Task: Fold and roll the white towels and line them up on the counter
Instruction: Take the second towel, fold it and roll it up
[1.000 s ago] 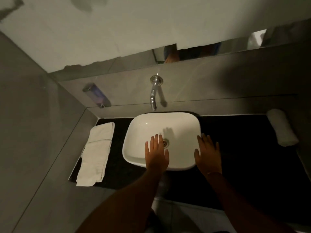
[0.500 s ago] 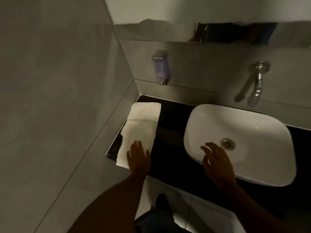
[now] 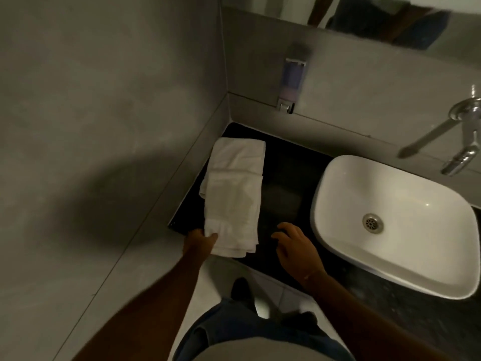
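A white towel [image 3: 234, 196] lies folded lengthwise on the black counter [image 3: 283, 188], against the left wall, its near end hanging slightly over the front edge. My left hand [image 3: 199, 242] pinches the towel's near left corner. To the right of the towel's near end, my right hand [image 3: 294, 246] hovers over the counter with fingers curled and apart, holding nothing.
A white basin [image 3: 390, 220] stands on the counter to the right, with a chrome wall tap [image 3: 463, 136] above it. A soap dispenser [image 3: 292, 82] is fixed to the back wall. Grey walls close in the left side and the back.
The view swung left from the basin to the towel. My left hand went from lying on the towel's near end to gripping its corner. My right hand left the basin and came over the counter.
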